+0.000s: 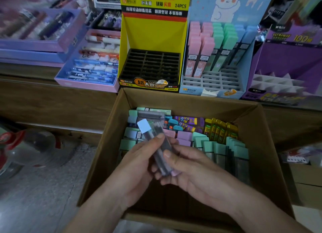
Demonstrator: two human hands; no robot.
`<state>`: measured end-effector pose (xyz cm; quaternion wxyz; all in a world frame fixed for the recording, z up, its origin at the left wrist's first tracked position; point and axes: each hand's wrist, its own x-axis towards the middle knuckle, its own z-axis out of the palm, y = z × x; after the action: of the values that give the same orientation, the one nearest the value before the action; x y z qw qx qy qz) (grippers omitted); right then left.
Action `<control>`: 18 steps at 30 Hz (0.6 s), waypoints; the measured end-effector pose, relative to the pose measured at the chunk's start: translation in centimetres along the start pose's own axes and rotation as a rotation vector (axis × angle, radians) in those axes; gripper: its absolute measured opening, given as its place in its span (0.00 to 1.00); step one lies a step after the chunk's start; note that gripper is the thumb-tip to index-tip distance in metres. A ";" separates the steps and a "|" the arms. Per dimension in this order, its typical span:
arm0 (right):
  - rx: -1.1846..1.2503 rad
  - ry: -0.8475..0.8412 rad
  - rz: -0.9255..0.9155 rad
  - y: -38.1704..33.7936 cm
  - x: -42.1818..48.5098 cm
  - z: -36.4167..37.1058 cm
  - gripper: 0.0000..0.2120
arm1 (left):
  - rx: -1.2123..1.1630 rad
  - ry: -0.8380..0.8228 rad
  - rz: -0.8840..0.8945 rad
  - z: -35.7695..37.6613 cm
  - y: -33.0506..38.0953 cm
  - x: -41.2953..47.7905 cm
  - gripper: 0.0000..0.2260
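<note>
Both hands hold a small bundle of pencil-lead cases (157, 145) over an open cardboard box (111, 137). The front case is dark and see-through with a pale blue cap (144, 125). My left hand (139, 165) grips the bundle from the left, thumb on top. My right hand (188, 166) pinches its lower end from the right. Inside the box lie several more lead cases (217, 144) with mint, purple, blue and yellow caps.
On the wooden shelf behind the box stand a yellow display box (153, 41) with an empty black slotted tray, a blue display box (214, 58) part-filled with pink, mint and blue cases, a purple display (285, 67) and pink pen trays (90, 62). Grey floor lies at left.
</note>
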<state>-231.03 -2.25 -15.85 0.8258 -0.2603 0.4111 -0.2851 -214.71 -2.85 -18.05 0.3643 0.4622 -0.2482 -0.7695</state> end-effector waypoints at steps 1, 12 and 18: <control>0.005 -0.004 0.002 -0.1 0.3 0.3 0.15 | -0.042 0.032 0.002 -0.2 0.1 0.2 0.23; -0.498 0.301 -0.304 -3.3 1.7 -1.9 0.09 | -0.066 0.177 0.184 0.4 3.9 1.3 0.15; -0.542 0.339 -0.482 -6.6 1.9 -3.1 0.06 | 0.032 0.060 0.285 3.5 5.7 2.5 0.17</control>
<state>-234.33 -8.76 -14.09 0.5570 -0.5070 0.5290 -0.3909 -216.70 -8.17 -13.74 0.4694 0.4509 -0.3126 -0.6919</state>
